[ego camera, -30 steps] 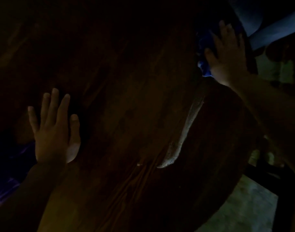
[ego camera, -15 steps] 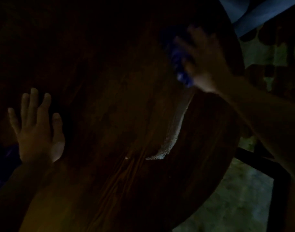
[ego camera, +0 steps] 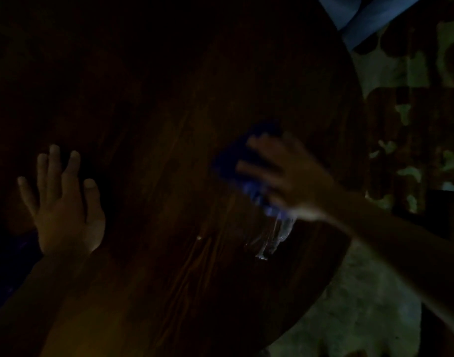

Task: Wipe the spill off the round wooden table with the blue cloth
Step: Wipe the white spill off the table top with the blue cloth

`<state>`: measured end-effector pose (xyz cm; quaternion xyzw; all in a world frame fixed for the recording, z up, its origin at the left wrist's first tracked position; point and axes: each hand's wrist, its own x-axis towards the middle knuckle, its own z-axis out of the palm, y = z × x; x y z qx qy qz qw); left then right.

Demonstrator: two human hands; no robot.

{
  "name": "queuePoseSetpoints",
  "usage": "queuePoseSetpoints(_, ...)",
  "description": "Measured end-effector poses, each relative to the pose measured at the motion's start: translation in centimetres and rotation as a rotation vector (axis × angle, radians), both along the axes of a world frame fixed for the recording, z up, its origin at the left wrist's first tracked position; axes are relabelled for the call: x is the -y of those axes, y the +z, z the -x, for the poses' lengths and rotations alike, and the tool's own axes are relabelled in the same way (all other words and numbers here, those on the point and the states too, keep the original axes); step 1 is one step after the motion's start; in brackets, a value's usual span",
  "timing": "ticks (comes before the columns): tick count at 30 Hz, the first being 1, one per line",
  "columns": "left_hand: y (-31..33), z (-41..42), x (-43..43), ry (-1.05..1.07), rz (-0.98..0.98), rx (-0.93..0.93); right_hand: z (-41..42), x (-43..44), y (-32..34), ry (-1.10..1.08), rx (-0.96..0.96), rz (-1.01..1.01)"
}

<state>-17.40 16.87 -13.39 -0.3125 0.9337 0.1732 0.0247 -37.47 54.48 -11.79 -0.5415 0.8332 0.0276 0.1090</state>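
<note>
The scene is very dark. A round wooden table [ego camera: 169,253] fills most of the view. My right hand [ego camera: 285,179], blurred by motion, presses the blue cloth [ego camera: 236,163] flat onto the tabletop right of centre. Just below the cloth a short pale wet streak of spill [ego camera: 272,240] shines on the wood. My left hand [ego camera: 63,204] lies flat on the table's left side, fingers spread, holding nothing.
Beyond the table's right edge lies a pale rug or floor [ego camera: 362,305] and a patterned dark-and-light surface [ego camera: 414,112]. A blue-grey object [ego camera: 362,19] shows at the top right. A small pale speck [ego camera: 199,237] sits on the wood.
My right hand has dragged the cloth from the table's far right rim down toward the centre, along the spill. The long pale streak has shrunk to a short smear. My left hand stayed planted.
</note>
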Motion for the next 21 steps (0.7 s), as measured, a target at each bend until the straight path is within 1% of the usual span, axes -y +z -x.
queuePoseSetpoints(2,0.7,0.3,-0.5,-0.012,0.029,0.005,5.5,-1.2,0.0,-0.440,-0.054,0.015)
queuePoseSetpoints(4,1.0,0.3,-0.6,-0.018,0.044,-0.006,7.6,-1.3,0.4,-0.836,-0.030,0.041)
queuePoseSetpoints(5,1.0,0.1,-0.6,-0.023,0.045,-0.009,7.2,-0.3,0.4,-0.957,-0.031,0.052)
queuePoseSetpoints(6,0.9,0.0,-0.4,-0.029,0.043,-0.012,6.0,1.3,0.5,-1.008,-0.043,0.049)
queuePoseSetpoints(7,0.7,0.0,-0.3,-0.036,0.047,-0.011,4.0,3.2,0.8,-0.975,-0.058,0.043)
queuePoseSetpoints(8,0.6,0.0,-0.1,-0.035,0.054,-0.009,1.3,5.2,0.9,-0.858,-0.061,0.044)
queuePoseSetpoints(10,0.2,0.0,0.0,-0.035,0.067,-0.011,-5.3,8.5,1.1,-0.487,0.002,0.078)
queuePoseSetpoints(12,0.1,-0.1,-0.1,-0.033,0.058,-0.020,-12.1,10.3,1.5,-0.068,0.126,0.071)
queuePoseSetpoints(14,0.4,0.0,-0.1,-0.022,0.046,-0.017,-15.4,10.2,1.5,0.275,0.185,0.046)
queuePoseSetpoints(15,0.6,0.1,-0.2,-0.022,0.052,-0.010,-14.8,9.7,1.3,0.375,0.194,0.050)
queuePoseSetpoints(16,0.8,0.1,-0.3,-0.030,0.065,-0.002,-13.2,9.0,1.1,0.406,0.187,0.050)
queuePoseSetpoints(17,0.9,0.2,-0.5,-0.041,0.077,0.005,-10.8,8.5,0.9,0.374,0.147,0.042)
queuePoseSetpoints(18,1.0,0.3,-0.6,-0.054,0.087,0.005,-7.8,8.3,0.7,0.269,0.086,0.035)
queuePoseSetpoints(20,1.1,0.4,-0.6,-0.064,0.098,-0.007,-1.3,8.3,0.6,-0.089,-0.017,0.034)
queuePoseSetpoints(21,1.0,0.2,-0.5,-0.063,0.100,-0.010,1.2,8.8,0.8,-0.299,-0.016,0.044)
